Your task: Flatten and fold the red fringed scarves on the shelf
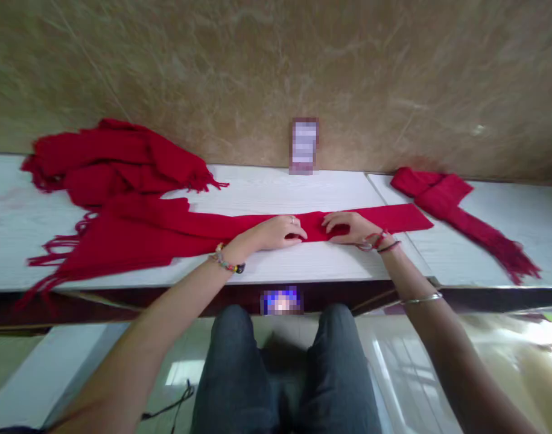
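A long red scarf (203,232) lies across the white tabletop, folded into a narrow strip toward the right and spreading wider at its fringed left end. On the middle of this strip, my left hand (276,232) has its fingers and thumb curled together, pinching the cloth. Just to its right, my right hand (352,228) bends its fingers down onto the same strip, thumb at the near edge. A short gap of red cloth shows between the two hands. The fabric under the fingertips is partly hidden.
A crumpled red scarf (126,160) lies at the back left, meeting the worked scarf. Another folded red scarf (452,202) with fringe rests at the right. Behind the table (294,265) stands a brown marbled wall (276,72) with a blurred label (304,144). My knees are below the front edge.
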Demonstrator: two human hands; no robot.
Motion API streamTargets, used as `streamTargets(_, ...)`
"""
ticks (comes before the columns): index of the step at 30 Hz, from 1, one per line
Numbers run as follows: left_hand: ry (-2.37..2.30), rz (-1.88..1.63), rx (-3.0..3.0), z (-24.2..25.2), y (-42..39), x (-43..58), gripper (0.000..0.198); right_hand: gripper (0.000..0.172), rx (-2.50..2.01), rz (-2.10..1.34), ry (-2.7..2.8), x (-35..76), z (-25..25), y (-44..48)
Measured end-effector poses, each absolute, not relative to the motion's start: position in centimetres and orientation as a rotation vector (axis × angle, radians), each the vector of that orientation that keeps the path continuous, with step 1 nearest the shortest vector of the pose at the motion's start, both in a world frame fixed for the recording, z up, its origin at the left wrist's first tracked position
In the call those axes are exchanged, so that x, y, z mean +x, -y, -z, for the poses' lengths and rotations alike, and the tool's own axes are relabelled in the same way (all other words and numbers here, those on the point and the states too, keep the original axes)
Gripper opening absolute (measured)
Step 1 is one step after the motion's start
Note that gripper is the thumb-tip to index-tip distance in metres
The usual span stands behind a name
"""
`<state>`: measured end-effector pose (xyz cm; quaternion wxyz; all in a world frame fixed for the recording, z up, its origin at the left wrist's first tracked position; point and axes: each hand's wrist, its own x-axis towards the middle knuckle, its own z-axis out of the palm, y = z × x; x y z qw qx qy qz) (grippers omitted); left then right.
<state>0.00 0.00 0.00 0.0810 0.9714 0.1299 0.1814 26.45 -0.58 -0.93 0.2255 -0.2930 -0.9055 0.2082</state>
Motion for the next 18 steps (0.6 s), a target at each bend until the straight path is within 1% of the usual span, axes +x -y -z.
streamTargets(4, -0.545, -0.609, 2.877, 0.04, -0.05, -0.32, 0.017, 0.027, -0.845, -0.571, 2.5, 26.48, 0.7, 0.8)
streamTargets(6, -0.551, -0.573, 2.905, 0.03, 0.01, -0.31, 0.019, 0.025, -0.832, -0.547, 2.513, 26.48, 0.62, 0.84)
streamTargets(9, -0.527, -0.511, 2.977, 0.06, 0.13, -0.19, 0.027, 0.022, -0.807, -0.505, 2.524, 26.39, 0.54, 0.89)
streamTargets(13, -0.51, -0.56, 3.03, 0.25, 0.09, -0.08, 0.016, 0.026, -0.827, -0.454, 2.535, 26.07, 0.43, 1.11)
streamTargets(15, -0.493, -0.597, 3.046, 0.4, -0.02, -0.1, 0.017, 0.026, -0.821, -0.418, 2.541, 25.94, 0.39, 1.21)
streamTargets(18, -0.496, -0.614, 3.084, 0.57, -0.12, -0.17, 0.019, 0.021, -0.792, -0.368, 2.543, 25.94, 0.45, 1.17)
